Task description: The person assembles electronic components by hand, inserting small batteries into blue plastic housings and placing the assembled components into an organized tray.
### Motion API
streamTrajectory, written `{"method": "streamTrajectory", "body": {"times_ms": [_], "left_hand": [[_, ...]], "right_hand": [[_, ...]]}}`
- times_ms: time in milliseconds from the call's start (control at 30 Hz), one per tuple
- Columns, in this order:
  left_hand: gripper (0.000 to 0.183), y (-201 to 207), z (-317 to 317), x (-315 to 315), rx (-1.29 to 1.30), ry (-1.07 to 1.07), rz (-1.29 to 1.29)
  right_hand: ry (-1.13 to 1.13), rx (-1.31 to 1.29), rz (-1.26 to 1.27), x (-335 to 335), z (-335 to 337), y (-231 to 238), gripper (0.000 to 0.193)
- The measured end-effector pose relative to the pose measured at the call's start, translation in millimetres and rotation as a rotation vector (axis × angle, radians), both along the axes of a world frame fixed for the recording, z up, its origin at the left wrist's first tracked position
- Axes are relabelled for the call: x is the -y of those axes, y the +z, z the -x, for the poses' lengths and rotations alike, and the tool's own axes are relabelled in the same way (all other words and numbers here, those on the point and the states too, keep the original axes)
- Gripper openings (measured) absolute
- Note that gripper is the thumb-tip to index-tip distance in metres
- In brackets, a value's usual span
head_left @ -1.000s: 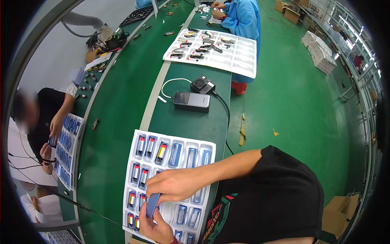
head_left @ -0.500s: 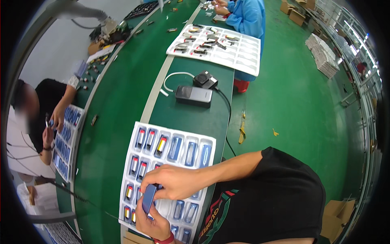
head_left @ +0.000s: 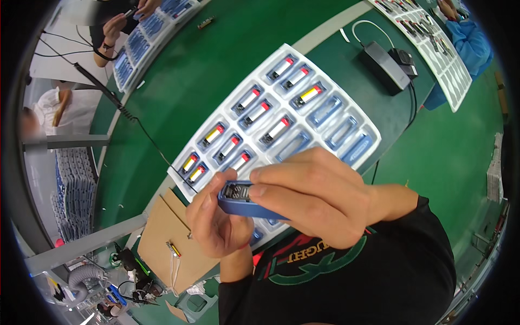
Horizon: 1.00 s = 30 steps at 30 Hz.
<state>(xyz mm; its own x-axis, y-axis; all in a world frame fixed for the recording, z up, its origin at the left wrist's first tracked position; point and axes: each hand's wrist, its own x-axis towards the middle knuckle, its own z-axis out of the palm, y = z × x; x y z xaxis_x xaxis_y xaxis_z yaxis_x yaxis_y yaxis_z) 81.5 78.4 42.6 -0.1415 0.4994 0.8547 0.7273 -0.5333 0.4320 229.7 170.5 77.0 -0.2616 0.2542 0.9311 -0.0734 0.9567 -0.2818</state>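
Observation:
Both hands are closed on one blue oblong plastic casing [head_left: 250, 209], held above the tray. Its open side shows dark and silvery parts at one end. My left hand [head_left: 216, 225] grips that end between thumb and fingers. My right hand [head_left: 319, 197] pinches the other end from above, its fingers covering much of the casing. Below lies a white compartmented tray [head_left: 273, 49]. Several of its pockets hold blue casings with red, white and black inserts [head_left: 257, 114]; a few inserts are yellow. Blue casings without these inserts [head_left: 325, 111] lie toward the right side.
A grey-black box-shaped device [head_left: 385, 67] with a cable stands beyond the tray. Another tray [head_left: 455, 81] lies at the far right by a person in blue. A brown cardboard sheet [head_left: 157, 244] is at lower left. Across the bench a co-worker's hands [head_left: 115, 27] work near another tray.
The view has swung round, so the tray now appears higher and slanted. Both hands still hold the casing, now turned so its open side with the parts inside shows.

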Motion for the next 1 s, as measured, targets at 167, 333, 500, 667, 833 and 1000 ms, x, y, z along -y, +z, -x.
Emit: {"method": "streamTrajectory", "body": {"times_ms": [167,333,500,667,833,1000], "left_hand": [[0.04,-2.6,-4.4,8.8,0.081,0.129,0.047],[0.049,-1.1,-0.7,8.8,0.147,0.053,0.022],[0.06,-1.9,-5.8,10.0,0.276,0.092,0.007],[0.048,10.3,0.0,8.2,0.141,0.133,0.145],[0.029,14.0,16.7,15.0,-0.212,0.139,0.425],[0.035,-17.2,13.7,34.3,-0.247,0.15,0.702]], "right_hand": [[-0.026,-0.033,0.157,17.4,11.5,2.6,0.026],[-0.041,0.027,0.152,19.2,14.7,9.0,0.022],[-0.034,0.029,0.066,15.3,16.0,10.9,0.025],[-0.005,0.095,0.059,12.8,5.8,12.3,0.027],[0.181,0.322,0.289,6.2,-13.7,3.4,0.034],[0.119,0.545,0.345,20.0,-13.4,-54.6,0.037]]}}
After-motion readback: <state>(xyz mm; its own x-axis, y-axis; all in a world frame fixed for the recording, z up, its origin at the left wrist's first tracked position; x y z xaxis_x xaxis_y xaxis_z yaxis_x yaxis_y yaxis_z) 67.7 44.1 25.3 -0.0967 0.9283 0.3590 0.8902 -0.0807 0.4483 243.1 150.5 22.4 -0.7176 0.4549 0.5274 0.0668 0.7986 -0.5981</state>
